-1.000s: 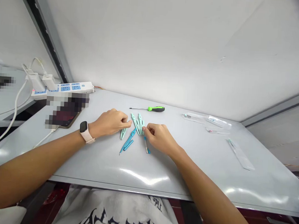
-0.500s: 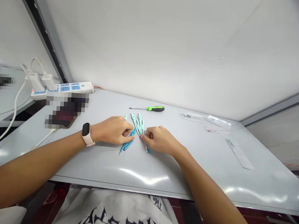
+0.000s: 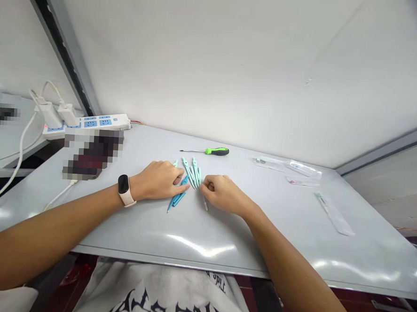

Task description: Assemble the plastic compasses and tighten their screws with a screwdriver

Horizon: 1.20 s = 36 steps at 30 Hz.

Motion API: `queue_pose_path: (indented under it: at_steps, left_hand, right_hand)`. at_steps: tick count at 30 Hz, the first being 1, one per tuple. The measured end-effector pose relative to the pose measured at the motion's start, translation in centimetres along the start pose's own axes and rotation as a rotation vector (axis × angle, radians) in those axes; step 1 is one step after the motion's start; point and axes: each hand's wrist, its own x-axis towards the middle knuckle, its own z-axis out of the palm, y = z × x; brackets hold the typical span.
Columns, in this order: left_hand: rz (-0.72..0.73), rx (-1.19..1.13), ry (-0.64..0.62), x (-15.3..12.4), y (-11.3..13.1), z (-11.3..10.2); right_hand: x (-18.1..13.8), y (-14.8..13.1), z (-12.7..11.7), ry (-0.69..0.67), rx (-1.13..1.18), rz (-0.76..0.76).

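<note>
Several mint-green drawing compasses lie fanned on the grey table in front of me. My left hand, wearing a fitness band, rests beside them. Its fingers are curled and its thumb lies across a blue drawing compass, partly covering it. Another mint-green tip shows behind that hand. To the right, my right hand is closed in a pinch at the lower ends of the mint-green compasses. A slim pale piece sticks out below it; what the fingers grip is mostly hidden.
Behind the compasses lies a green-and-black screwdriver. Clear plastic sleeves with small items are spread at the right. On the left are a power strip with chargers, a blurred phone and a white cable. A white wall rises behind.
My right hand has shifted slightly right, and the blue bit seen below it is now out of sight. The left thumb has moved a little up and right over the blue compass.
</note>
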Motion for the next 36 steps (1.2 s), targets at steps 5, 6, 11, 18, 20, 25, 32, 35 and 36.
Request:
queue_pose_path:
  at_steps: [5, 6, 11, 18, 20, 25, 32, 35, 36]
  left_hand:
    - [-0.008, -0.011, 0.021, 0.11, -0.09, 0.15]
    - [-0.011, -0.023, 0.027, 0.16, -0.14, 0.2]
    - [0.029, -0.187, 0.121, 0.38, -0.22, 0.42]
    - [0.075, -0.58, 0.305, 0.28, 0.47, -0.21]
    - [0.082, -0.641, 0.317, 0.18, 0.58, -0.33]
    - [0.107, -0.778, 0.324, 0.1, 0.36, -0.07]
    - [0.151, -0.739, 0.299, 0.17, 0.02, 0.28]
    - [0.168, -0.758, 0.264, 0.27, -0.06, 0.2]
    - [0.183, -0.749, 0.252, 0.32, -0.12, 0.17]
  right_hand:
    - [0.14, -0.01, -0.06, 0.066, 0.19, 0.008]
    - [0.15, -0.03, -0.07, 0.081, 0.236, 0.011]
    - [0.12, -0.12, -0.05, 0.126, 0.465, 0.023]
    - [0.05, -0.35, -0.01, 0.18, 0.609, -0.045]
    - [0.07, -0.33, 0.03, 0.176, 0.615, -0.049]
    - [0.17, -0.19, 0.17, 0.201, 0.658, -0.063]
    - [0.24, -0.22, 0.16, 0.292, 0.7, -0.098]
    - [0.38, -0.06, 0.21, 0.345, 0.731, -0.125]
    - [0.45, 0.03, 0.24, 0.361, 0.746, -0.127]
